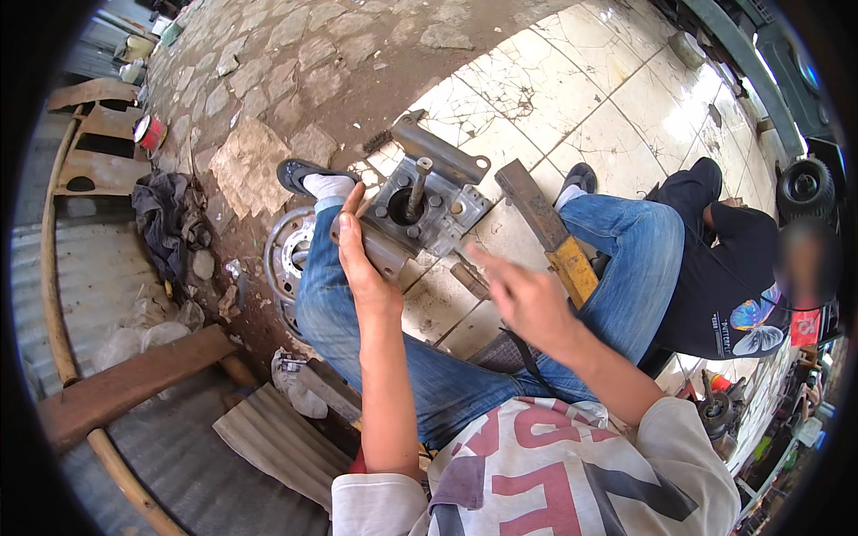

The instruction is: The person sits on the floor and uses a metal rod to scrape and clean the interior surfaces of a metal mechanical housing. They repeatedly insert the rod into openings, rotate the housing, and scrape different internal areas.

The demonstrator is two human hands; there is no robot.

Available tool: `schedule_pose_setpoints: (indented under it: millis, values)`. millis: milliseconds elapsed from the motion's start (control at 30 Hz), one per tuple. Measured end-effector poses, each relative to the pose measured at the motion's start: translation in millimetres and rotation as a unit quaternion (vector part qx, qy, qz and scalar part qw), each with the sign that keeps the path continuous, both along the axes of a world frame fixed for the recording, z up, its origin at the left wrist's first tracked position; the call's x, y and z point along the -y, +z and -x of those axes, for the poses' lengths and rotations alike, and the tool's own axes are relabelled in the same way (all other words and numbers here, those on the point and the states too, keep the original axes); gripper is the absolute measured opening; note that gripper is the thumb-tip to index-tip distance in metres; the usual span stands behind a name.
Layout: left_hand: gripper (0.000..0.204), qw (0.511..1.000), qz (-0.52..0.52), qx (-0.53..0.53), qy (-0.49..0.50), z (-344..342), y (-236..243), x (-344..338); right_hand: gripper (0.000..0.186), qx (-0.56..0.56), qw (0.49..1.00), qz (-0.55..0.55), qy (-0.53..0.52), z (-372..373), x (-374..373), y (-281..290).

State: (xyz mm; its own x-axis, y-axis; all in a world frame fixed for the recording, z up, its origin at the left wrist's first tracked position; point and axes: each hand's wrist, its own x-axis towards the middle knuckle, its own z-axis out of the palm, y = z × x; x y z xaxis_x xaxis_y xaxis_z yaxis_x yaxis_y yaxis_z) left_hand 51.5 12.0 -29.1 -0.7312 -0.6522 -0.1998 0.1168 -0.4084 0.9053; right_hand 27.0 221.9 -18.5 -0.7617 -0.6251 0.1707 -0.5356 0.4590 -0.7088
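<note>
Between my legs sits a grey metal housing with bolts round its top. A shaft stands up out of its round opening. My left hand lies along the housing's near left side, fingers stretched out, against a rounded grey metal part. Whether it bears on that part I cannot tell. My right hand hovers right of the housing, blurred by motion. Its index finger points toward the housing and the others look loosely bent, with nothing visible in them.
A rusty steel bar with a yellow end leans by my right leg. A round metal wheel rim lies beside my left leg. At right sits another person in a black shirt. Wooden planks and a dark cloth are at left.
</note>
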Motion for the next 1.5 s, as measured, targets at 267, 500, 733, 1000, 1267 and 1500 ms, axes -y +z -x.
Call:
schedule_pose_setpoints:
  millis: [267, 500, 733, 1000, 1267, 1500]
  values:
    - [0.066, 1.000, 0.008, -0.008, -0.007, 0.2, 2.3, 0.3, 0.060, -0.053, 0.998, -0.021, 0.014, 11.1, -1.8, -2.7]
    - [0.061, 1.000, 0.022, -0.007, -0.013, 1.0, 0.6, 1.4, 0.063, -0.123, 0.988, -0.083, 0.034, 34.1, -20.2, -5.7]
    - [0.049, 1.000, 0.003, -0.003, 0.008, -4.4, -9.6, 2.0, 0.063, -0.114, 0.986, -0.070, 0.095, 43.4, -5.1, 5.4]
    - [0.040, 0.999, -0.037, 0.007, -0.029, -6.7, -10.6, 10.9, 0.056, -0.066, 0.997, -0.018, 0.039, 33.5, 15.7, -12.5]
    - [0.039, 0.997, -0.049, 0.041, -0.045, -7.5, 11.4, 15.8, 0.054, -0.039, 0.998, 0.024, 0.052, 24.4, 11.4, -18.7]
    - [0.041, 0.986, 0.019, 0.166, -0.028, 11.6, 25.9, 21.4, 0.049, 0.069, 0.993, 0.079, 0.046, 20.6, 21.5, -46.1]
